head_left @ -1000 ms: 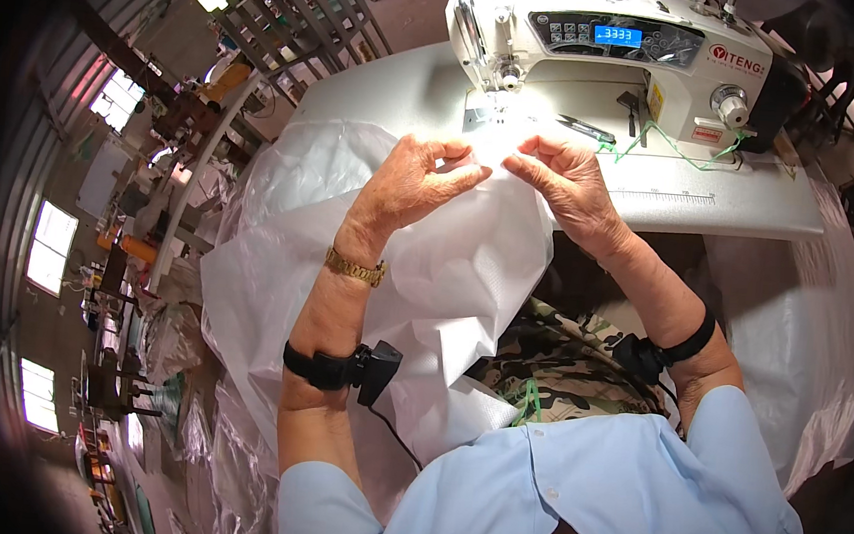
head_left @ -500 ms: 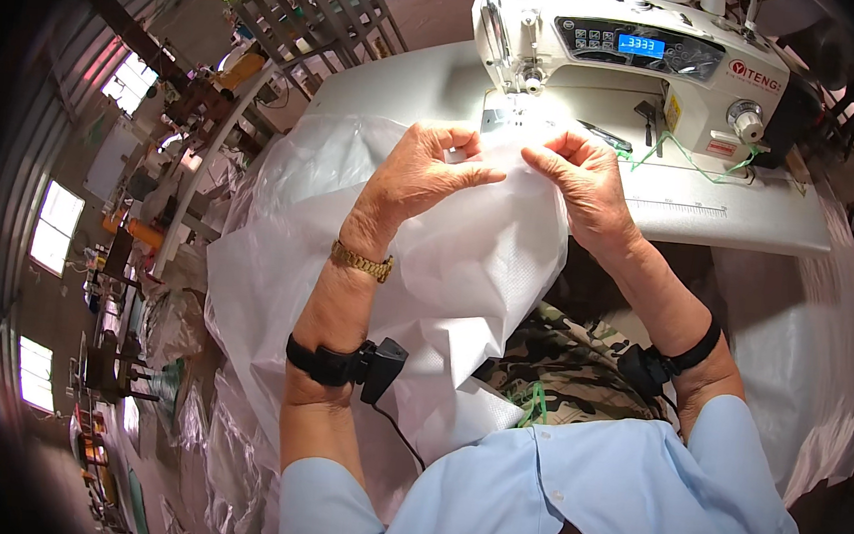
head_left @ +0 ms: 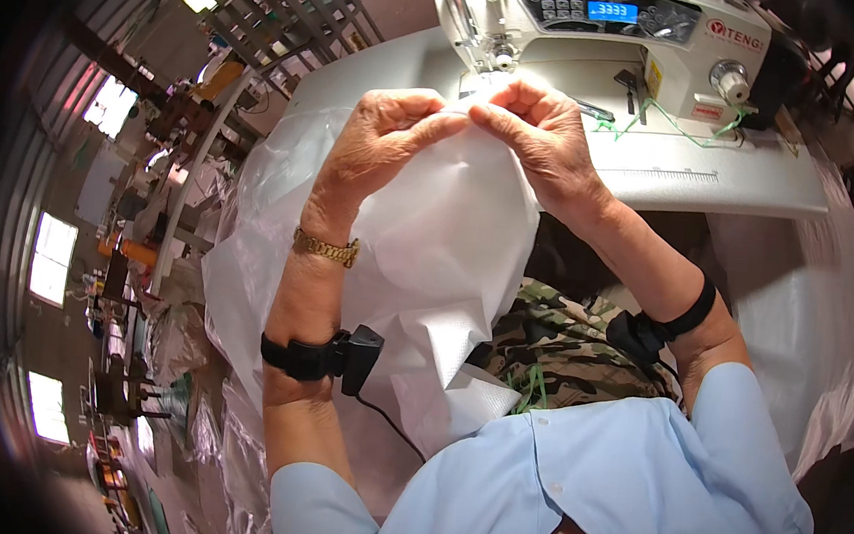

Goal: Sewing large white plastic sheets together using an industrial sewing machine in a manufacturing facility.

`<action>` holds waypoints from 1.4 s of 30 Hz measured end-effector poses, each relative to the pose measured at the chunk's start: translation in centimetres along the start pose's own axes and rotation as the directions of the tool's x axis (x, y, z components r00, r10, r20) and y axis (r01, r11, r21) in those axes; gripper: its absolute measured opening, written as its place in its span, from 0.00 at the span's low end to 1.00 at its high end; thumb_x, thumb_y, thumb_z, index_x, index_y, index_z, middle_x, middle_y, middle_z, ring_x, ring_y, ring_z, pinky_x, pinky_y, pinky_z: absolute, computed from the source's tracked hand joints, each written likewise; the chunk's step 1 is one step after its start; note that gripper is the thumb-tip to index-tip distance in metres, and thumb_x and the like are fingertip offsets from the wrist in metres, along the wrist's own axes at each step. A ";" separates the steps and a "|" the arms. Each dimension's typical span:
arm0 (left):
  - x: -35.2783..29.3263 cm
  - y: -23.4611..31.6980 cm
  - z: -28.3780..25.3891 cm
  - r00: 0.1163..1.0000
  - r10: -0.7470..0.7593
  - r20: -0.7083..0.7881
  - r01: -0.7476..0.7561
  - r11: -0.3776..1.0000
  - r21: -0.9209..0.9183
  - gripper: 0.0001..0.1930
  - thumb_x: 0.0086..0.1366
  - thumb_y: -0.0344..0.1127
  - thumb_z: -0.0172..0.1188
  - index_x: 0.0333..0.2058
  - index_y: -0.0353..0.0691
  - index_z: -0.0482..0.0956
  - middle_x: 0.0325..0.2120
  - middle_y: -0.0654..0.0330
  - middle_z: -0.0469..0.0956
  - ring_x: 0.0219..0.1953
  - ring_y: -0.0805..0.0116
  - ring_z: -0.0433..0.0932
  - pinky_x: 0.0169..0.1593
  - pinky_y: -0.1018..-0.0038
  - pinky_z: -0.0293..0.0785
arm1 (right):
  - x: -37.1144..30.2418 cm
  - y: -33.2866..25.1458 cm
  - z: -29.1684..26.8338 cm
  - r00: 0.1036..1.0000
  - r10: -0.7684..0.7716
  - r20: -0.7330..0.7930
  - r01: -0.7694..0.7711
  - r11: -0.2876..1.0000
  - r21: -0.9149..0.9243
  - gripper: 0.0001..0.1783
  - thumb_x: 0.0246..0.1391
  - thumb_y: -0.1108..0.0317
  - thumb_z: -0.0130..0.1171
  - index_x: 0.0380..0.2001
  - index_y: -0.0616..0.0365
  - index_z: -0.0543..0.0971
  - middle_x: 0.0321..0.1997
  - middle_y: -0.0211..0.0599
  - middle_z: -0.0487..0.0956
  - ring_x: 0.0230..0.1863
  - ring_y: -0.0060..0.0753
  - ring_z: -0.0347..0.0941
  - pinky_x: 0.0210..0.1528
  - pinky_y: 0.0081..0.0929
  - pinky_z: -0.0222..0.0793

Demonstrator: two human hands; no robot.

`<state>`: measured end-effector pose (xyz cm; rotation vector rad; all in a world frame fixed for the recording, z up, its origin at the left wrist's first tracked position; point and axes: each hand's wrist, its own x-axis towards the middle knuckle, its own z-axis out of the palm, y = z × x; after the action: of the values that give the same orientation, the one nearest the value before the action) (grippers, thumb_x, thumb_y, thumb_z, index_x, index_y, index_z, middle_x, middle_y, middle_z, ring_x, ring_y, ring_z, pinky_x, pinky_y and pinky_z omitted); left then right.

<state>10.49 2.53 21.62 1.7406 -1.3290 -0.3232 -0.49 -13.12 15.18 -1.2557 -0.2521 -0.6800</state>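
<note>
A large white woven plastic sheet [head_left: 441,218] hangs from both hands and drapes over the table's front edge toward my lap. With thumb and fingers pinched, my left hand [head_left: 382,143] grips its upper edge. My right hand [head_left: 538,135] pinches the same edge close by, the two thumb tips almost meeting. Just beyond my fingers stands a white sewing machine [head_left: 616,31] with a lit blue display. Its needle area [head_left: 498,67] is partly hidden behind my right hand.
On the pale machine table [head_left: 704,183], right of my hands, lie a small dark tool [head_left: 630,87] and green string [head_left: 684,130]. More translucent plastic sheeting [head_left: 794,316] hangs at the right. A metal rack [head_left: 276,24] stands at the far left.
Both hands have drawn closer together on the sheet's edge and sit a little higher and farther left in view. The machine also appears shifted up and left.
</note>
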 end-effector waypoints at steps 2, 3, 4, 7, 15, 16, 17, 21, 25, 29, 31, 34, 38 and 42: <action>0.0 0.1 0.0 1.000 -0.029 0.011 0.030 0.999 -0.023 0.10 0.65 0.35 0.65 0.29 0.33 0.81 0.23 0.74 0.73 0.27 0.87 0.67 0.30 0.86 0.63 | -0.4 0.0 -0.5 1.000 0.020 0.007 -0.020 1.000 -0.013 0.08 0.62 0.68 0.61 0.32 0.62 0.80 0.30 0.27 0.80 0.31 0.12 0.71 0.36 0.15 0.69; 0.0 0.2 -0.2 0.999 -0.038 -0.001 0.038 0.999 0.002 0.10 0.65 0.34 0.65 0.29 0.33 0.82 0.23 0.74 0.73 0.28 0.87 0.67 0.30 0.86 0.64 | -0.6 0.1 -0.7 0.997 0.051 0.058 -0.049 0.998 -0.037 0.09 0.63 0.65 0.59 0.35 0.62 0.79 0.32 0.27 0.79 0.34 0.13 0.70 0.39 0.16 0.68; 0.0 0.4 -0.3 0.999 -0.046 -0.013 0.047 0.999 0.027 0.09 0.65 0.33 0.65 0.30 0.33 0.82 0.23 0.74 0.74 0.28 0.87 0.68 0.31 0.86 0.64 | -0.9 0.2 -0.9 0.991 0.083 0.108 -0.076 0.995 -0.061 0.11 0.64 0.63 0.57 0.37 0.61 0.78 0.34 0.26 0.78 0.36 0.13 0.69 0.42 0.17 0.68; -0.3 0.2 -0.8 0.998 -0.063 -0.011 0.063 0.997 0.031 0.08 0.65 0.32 0.64 0.31 0.32 0.83 0.24 0.73 0.75 0.28 0.86 0.68 0.31 0.86 0.65 | -1.7 0.3 -1.1 0.988 0.108 0.110 -0.100 0.992 -0.070 0.12 0.66 0.61 0.55 0.40 0.60 0.77 0.35 0.25 0.76 0.38 0.15 0.69 0.45 0.20 0.68; 0.9 0.0 -1.2 0.986 0.073 -0.150 -0.068 0.997 0.036 0.08 0.67 0.31 0.63 0.32 0.32 0.82 0.24 0.74 0.75 0.28 0.87 0.69 0.32 0.87 0.64 | -7.6 0.0 -1.4 0.991 -0.055 -0.121 -0.012 0.868 -0.497 0.14 0.58 0.62 0.61 0.34 0.64 0.76 0.30 0.43 0.77 0.32 0.29 0.74 0.37 0.28 0.71; 1.0 -0.1 -1.4 0.982 0.097 -0.159 -0.093 0.995 0.033 0.07 0.67 0.31 0.63 0.33 0.32 0.81 0.24 0.74 0.75 0.28 0.87 0.69 0.32 0.87 0.64 | -8.7 0.1 -1.0 0.979 0.192 -0.072 -0.201 0.831 -0.518 0.15 0.57 0.61 0.63 0.34 0.64 0.75 0.30 0.43 0.78 0.32 0.31 0.75 0.36 0.29 0.71; 1.0 0.0 -1.5 0.983 0.054 -0.175 -0.051 0.999 0.020 0.07 0.66 0.31 0.64 0.33 0.32 0.81 0.25 0.74 0.75 0.29 0.87 0.69 0.33 0.88 0.64 | -9.6 0.8 -0.7 0.968 0.240 -0.076 -0.246 0.835 -0.493 0.16 0.55 0.61 0.65 0.35 0.64 0.75 0.32 0.43 0.78 0.32 0.32 0.76 0.37 0.30 0.72; 1.4 0.4 -1.8 0.983 0.068 -0.169 -0.065 0.998 0.025 0.07 0.65 0.31 0.66 0.34 0.32 0.82 0.26 0.73 0.77 0.29 0.87 0.70 0.33 0.88 0.64 | -11.6 4.5 0.8 0.964 0.255 -0.069 -0.260 0.866 -0.428 0.20 0.54 0.59 0.65 0.41 0.64 0.73 0.37 0.42 0.79 0.39 0.36 0.77 0.44 0.34 0.73; 2.3 0.8 -2.2 0.982 0.133 -0.136 -0.126 0.990 0.058 0.07 0.65 0.31 0.65 0.34 0.33 0.82 0.26 0.73 0.78 0.29 0.87 0.70 0.33 0.88 0.65 | -10.8 5.7 2.0 0.964 0.263 0.028 -0.260 0.924 0.280 0.18 0.64 0.55 0.56 0.36 0.62 0.75 0.30 0.31 0.77 0.31 0.25 0.74 0.36 0.27 0.73; 2.6 1.1 -3.8 0.970 0.125 -0.210 -0.105 0.989 0.104 0.07 0.66 0.33 0.65 0.34 0.33 0.82 0.26 0.73 0.77 0.30 0.87 0.71 0.34 0.88 0.65 | -10.9 4.4 -1.4 0.869 0.460 0.184 -0.485 0.717 0.500 0.16 0.69 0.55 0.51 0.31 0.54 0.76 0.20 0.21 0.70 0.19 0.12 0.62 0.21 0.16 0.61; 2.4 2.5 -4.1 0.967 0.141 -0.212 -0.124 0.988 0.091 0.08 0.66 0.34 0.65 0.34 0.33 0.83 0.26 0.73 0.78 0.30 0.87 0.70 0.34 0.88 0.66 | -10.9 4.8 -2.5 0.876 0.472 0.101 -0.472 0.792 0.386 0.18 0.68 0.55 0.51 0.29 0.55 0.76 0.19 0.21 0.69 0.19 0.13 0.62 0.21 0.17 0.63; 3.1 2.5 -3.8 0.969 0.150 -0.196 -0.135 0.987 0.086 0.08 0.66 0.33 0.64 0.34 0.34 0.83 0.27 0.72 0.78 0.30 0.87 0.71 0.35 0.88 0.66 | -10.9 8.7 -6.3 0.823 0.546 -0.159 -0.545 0.837 0.056 0.18 0.67 0.58 0.51 0.26 0.58 0.76 0.18 0.21 0.67 0.18 0.15 0.62 0.21 0.19 0.65; 3.2 2.5 -3.7 0.965 0.147 -0.215 -0.126 0.986 0.108 0.08 0.66 0.33 0.64 0.35 0.33 0.83 0.26 0.72 0.79 0.29 0.87 0.71 0.34 0.88 0.66 | -10.4 7.1 -6.6 0.922 0.024 -0.387 -0.210 0.870 -0.447 0.15 0.65 0.61 0.53 0.38 0.64 0.78 0.32 0.42 0.81 0.33 0.31 0.78 0.32 0.26 0.73; 3.7 2.3 -3.1 0.976 0.132 -0.174 -0.107 0.983 0.146 0.07 0.66 0.31 0.64 0.35 0.32 0.83 0.26 0.72 0.79 0.28 0.88 0.71 0.32 0.88 0.66 | -8.9 -3.6 -1.9 0.771 -0.587 0.247 0.568 0.461 -0.682 0.12 0.56 0.62 0.62 0.40 0.55 0.78 0.45 0.38 0.80 0.43 0.35 0.78 0.54 0.38 0.71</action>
<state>12.47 0.77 26.26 1.7459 -1.3395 -0.0031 -9.95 -12.47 12.68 -1.9636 -0.4262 -1.5083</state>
